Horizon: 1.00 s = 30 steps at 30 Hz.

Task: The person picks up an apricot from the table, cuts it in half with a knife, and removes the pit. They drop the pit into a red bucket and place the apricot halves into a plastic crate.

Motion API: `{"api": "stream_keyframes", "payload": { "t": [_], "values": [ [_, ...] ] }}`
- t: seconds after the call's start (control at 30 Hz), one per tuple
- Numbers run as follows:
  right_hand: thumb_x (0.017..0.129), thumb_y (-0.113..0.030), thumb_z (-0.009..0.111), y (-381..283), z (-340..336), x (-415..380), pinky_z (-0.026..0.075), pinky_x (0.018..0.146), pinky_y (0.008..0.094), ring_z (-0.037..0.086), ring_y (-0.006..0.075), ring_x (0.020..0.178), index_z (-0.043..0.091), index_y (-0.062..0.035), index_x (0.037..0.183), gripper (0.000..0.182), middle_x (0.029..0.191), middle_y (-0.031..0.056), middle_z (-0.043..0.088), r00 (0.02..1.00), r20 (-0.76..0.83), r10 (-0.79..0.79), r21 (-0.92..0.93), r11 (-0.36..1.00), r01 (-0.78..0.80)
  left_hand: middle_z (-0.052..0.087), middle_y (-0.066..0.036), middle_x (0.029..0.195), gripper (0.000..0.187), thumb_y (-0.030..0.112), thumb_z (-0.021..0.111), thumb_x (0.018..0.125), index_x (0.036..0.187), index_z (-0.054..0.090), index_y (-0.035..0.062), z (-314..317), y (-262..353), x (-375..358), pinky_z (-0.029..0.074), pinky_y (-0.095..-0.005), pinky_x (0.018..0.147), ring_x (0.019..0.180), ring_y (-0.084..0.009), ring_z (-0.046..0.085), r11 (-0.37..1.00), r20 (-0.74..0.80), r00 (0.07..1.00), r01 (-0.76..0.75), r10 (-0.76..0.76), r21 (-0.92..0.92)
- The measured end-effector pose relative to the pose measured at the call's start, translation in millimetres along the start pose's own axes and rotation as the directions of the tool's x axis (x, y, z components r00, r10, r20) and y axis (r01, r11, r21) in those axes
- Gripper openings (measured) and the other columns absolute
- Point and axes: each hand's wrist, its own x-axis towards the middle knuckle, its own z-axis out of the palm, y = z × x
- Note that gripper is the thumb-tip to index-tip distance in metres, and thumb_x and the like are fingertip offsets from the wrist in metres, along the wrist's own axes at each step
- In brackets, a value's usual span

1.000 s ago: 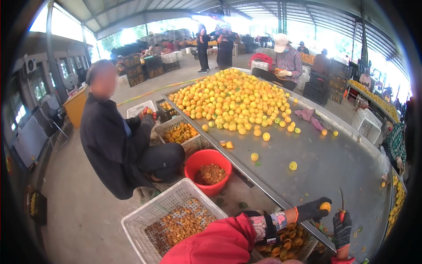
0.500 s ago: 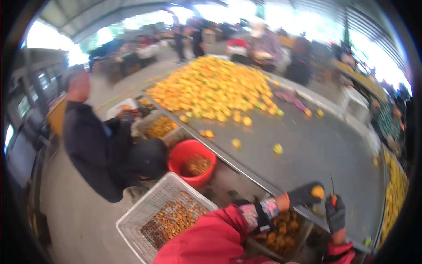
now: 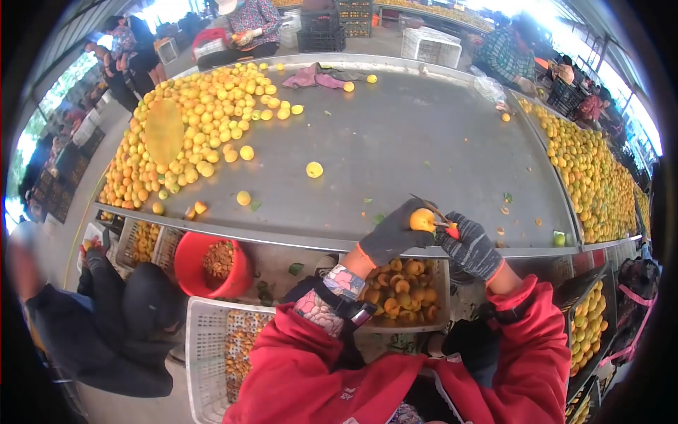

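Observation:
My left hand (image 3: 395, 233), in a dark grey glove, grips a yellow-orange apricot (image 3: 422, 220) above the front edge of the metal table (image 3: 424, 162). Closed around the red handle of a small knife (image 3: 453, 230) is my right hand (image 3: 474, 249), also gloved. The thin dark blade lies against the apricot's far side. Both hands are close together, fingertips almost meeting. Below them, a crate (image 3: 444, 311) holds cut apricots. Several loose apricots lie on the table, among them a yellow one (image 3: 314, 169) left of my hands.
Apricots are heaped (image 3: 205, 127) at the table's left, with more (image 3: 586, 169) beyond its right edge. A purple cloth (image 3: 314, 76) lies at the back. On the left are a red bucket (image 3: 189, 265), a white basket (image 3: 205, 339) of pits and a seated person (image 3: 106, 332).
The view has swung right and down, bringing the table to the centre. My hands have come together, and the knife blade now meets the apricot.

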Motion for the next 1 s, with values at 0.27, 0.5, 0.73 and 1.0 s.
{"api": "stream_keyframes", "payload": {
  "t": [0.27,0.5,0.73,1.0],
  "values": [
    [0.087,-0.01,0.064,-7,7,2,0.05,0.064,0.0446,0.064,0.0425,0.075,0.057,-0.0011,0.102,0.018,0.079,0.025,0.063,0.996,-0.065,-0.053,-0.19,0.981,0.04,0.058,-0.006,0.11,0.051,0.01,0.074,0.084,0.128,0.048,0.0043,-1,-14,5,0.054,-0.0275,0.082,0.099,-0.0125,0.06,0.996,-0.034,0.999,-0.04,0.042,0.081],
    [0.087,-0.012,0.063,31,22,9,0.05,0.065,0.0483,0.062,0.0457,0.077,0.055,-0.0013,0.106,0.023,0.08,0.026,0.063,0.996,-0.086,0.009,-0.316,0.948,-0.036,0.057,-0.007,0.105,0.043,0.017,0.076,0.084,0.116,0.05,0.0051,8,-14,3,0.051,-0.0287,0.081,0.094,-0.0129,0.058,0.97,-0.13,0.985,-0.079,0.111,0.23],
    [0.086,-0.011,0.065,50,28,13,0.05,0.066,0.0446,0.063,0.0441,0.079,0.055,-0.001,0.108,0.026,0.082,0.0241,0.064,0.998,-0.043,0.054,-0.174,0.983,-0.061,0.056,-0.009,0.106,0.046,0.02,0.077,0.083,0.116,0.05,0.0038,11,-15,5,0.051,-0.0307,0.082,0.096,-0.0164,0.057,0.916,-0.16,0.969,-0.116,0.19,0.385],
    [0.086,-0.001,0.061,35,18,4,0.051,0.068,0.0345,0.063,0.0263,0.075,0.062,-0.0008,0.109,0.023,0.081,0.0124,0.064,0.921,0.27,-0.282,-0.478,0.791,0.382,0.054,-0.008,0.106,0.053,0.023,0.078,0.083,0.122,0.048,0.0032,1,-18,7,0.049,-0.0311,0.084,0.096,-0.0157,0.056,0.921,-0.081,0.985,-0.112,0.152,0.372]
  ]
}}
